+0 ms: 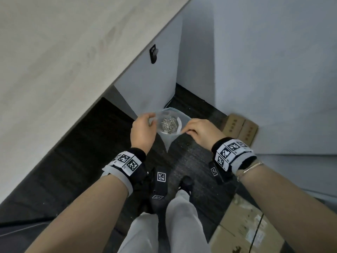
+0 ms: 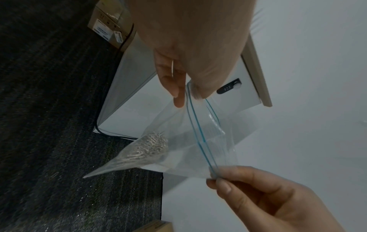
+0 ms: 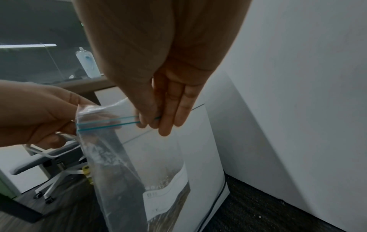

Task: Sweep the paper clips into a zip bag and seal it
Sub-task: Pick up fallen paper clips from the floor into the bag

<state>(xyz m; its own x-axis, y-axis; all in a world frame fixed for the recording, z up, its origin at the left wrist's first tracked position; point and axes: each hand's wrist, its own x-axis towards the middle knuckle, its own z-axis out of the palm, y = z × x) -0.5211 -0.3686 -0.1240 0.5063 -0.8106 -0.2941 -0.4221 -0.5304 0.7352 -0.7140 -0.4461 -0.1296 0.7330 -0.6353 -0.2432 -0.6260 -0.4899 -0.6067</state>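
Clear, limp plastic zip bag (image 1: 168,125) with blue seal lines, held in mid-air over dark carpet; silver paper clips (image 1: 169,124) weigh down its bottom (likely light, slippery film). Left hand (image 1: 142,131) and right hand (image 1: 201,132) each pinch one end of the unsealed top, the best hold.

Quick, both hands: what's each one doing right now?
Left hand: pinching one end of the zip bag top.
Right hand: pinching the other end of the top.
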